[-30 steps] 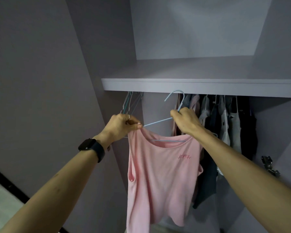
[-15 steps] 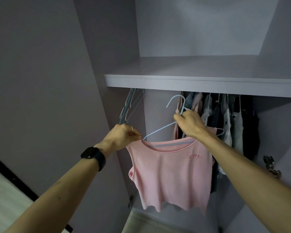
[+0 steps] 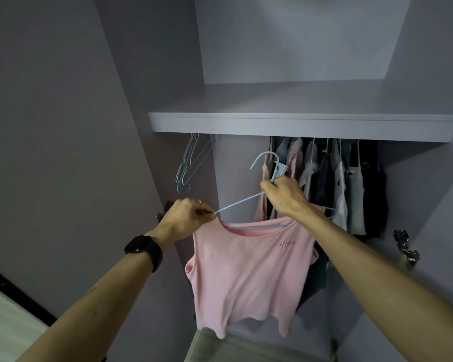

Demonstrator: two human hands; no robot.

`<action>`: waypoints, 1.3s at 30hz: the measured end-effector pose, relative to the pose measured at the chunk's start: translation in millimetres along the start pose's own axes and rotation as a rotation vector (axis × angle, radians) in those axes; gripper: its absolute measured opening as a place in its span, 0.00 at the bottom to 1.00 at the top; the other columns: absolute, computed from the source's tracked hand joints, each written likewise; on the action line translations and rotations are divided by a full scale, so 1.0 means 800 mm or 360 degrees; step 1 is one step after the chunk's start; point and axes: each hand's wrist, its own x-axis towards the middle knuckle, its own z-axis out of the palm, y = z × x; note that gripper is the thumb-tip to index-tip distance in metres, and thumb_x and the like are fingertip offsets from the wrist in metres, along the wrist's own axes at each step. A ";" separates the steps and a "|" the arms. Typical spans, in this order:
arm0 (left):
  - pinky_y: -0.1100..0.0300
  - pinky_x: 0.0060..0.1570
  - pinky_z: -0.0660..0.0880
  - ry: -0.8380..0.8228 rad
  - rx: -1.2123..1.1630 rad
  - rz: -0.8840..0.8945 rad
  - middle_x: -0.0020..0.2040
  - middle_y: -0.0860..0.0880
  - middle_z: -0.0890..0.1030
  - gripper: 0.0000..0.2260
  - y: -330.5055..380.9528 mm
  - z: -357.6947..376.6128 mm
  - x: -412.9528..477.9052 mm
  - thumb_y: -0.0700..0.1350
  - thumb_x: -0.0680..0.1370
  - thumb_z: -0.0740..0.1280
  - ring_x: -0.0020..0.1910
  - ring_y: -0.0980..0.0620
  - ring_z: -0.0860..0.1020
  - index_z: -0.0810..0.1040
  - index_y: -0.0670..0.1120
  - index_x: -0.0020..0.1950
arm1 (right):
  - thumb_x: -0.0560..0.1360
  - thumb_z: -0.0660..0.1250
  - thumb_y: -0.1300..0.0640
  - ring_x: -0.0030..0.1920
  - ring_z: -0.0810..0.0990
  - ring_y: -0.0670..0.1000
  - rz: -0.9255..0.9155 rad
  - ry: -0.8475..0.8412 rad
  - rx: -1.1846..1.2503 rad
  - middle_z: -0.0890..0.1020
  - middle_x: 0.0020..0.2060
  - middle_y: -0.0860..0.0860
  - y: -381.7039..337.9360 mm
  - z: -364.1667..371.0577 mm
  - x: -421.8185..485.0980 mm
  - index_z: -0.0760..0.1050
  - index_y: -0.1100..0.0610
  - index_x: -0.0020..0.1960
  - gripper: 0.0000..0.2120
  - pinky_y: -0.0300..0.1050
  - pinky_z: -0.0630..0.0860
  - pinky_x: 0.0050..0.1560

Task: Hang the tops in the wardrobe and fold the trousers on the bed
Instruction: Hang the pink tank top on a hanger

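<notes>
Right hand (image 3: 285, 194) clenched round the neck of the blue hanger (image 3: 239, 203), just under its hook. The hook is free in the air below the shelf (image 3: 272, 124) and catches on nothing visible.

Left hand (image 3: 186, 218), at 8 o'clock from the right hand, pinches the left shoulder strap of the pink top (image 3: 246, 270) between thumb and fingertips, right at the hanger's left tip. A ring (image 3: 199, 203) sits on one finger. A black watch (image 3: 144, 248) is on the wrist, at 7 o'clock from that hand.

Pink top: held in front of the open wardrobe (image 3: 272, 61), at 6 o'clock below both hands.
- The hanger's lower bar shows through the neck opening.
- The right strap is hidden behind the right forearm; cannot tell if it is seated on the hanger.
- The small chest lettering is too blurred to read.
- The hem hangs loose and uneven.

Surroundings:
- The shelf is at 12 o'clock above the hands and spans the wardrobe.
- A bunch of empty hangers (image 3: 191, 163) is under the shelf, at 12 o'clock above the left hand.
- A row of hung clothes (image 3: 351, 192), grey, white and dark, is at 2 to 3 o'clock from the right hand. The nearest pieces are just behind that hand.
- The rail is hidden by the shelf edge.
- A metal hinge (image 3: 406, 246) is on the wardrobe side, at 4 o'clock from the right hand.
- Pale floor (image 3: 5, 322) shows at 8 o'clock, in the far lower corner.
</notes>
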 end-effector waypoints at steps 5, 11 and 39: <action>0.62 0.52 0.75 -0.0202 -0.0018 0.0147 0.49 0.60 0.83 0.13 0.056 0.006 0.007 0.53 0.73 0.71 0.51 0.55 0.80 0.82 0.56 0.57 | 0.71 0.59 0.45 0.35 0.74 0.60 -0.0070 -0.0095 0.0031 0.70 0.22 0.52 -0.013 0.022 -0.012 0.66 0.60 0.26 0.22 0.48 0.66 0.37; 0.69 0.32 0.65 -0.0007 -0.0533 -0.0044 0.27 0.58 0.73 0.13 0.080 0.012 0.022 0.54 0.76 0.73 0.30 0.59 0.70 0.76 0.58 0.32 | 0.76 0.71 0.55 0.44 0.80 0.43 -0.0234 0.0358 0.0679 0.83 0.41 0.44 0.020 0.023 -0.041 0.79 0.50 0.44 0.03 0.35 0.73 0.46; 0.69 0.45 0.69 0.0145 -0.0629 -0.0202 0.40 0.66 0.83 0.14 0.053 0.000 -0.005 0.65 0.77 0.67 0.44 0.72 0.77 0.85 0.60 0.41 | 0.78 0.70 0.49 0.48 0.82 0.55 0.0670 0.0592 0.1097 0.84 0.44 0.51 0.134 0.060 -0.075 0.78 0.47 0.42 0.07 0.53 0.79 0.56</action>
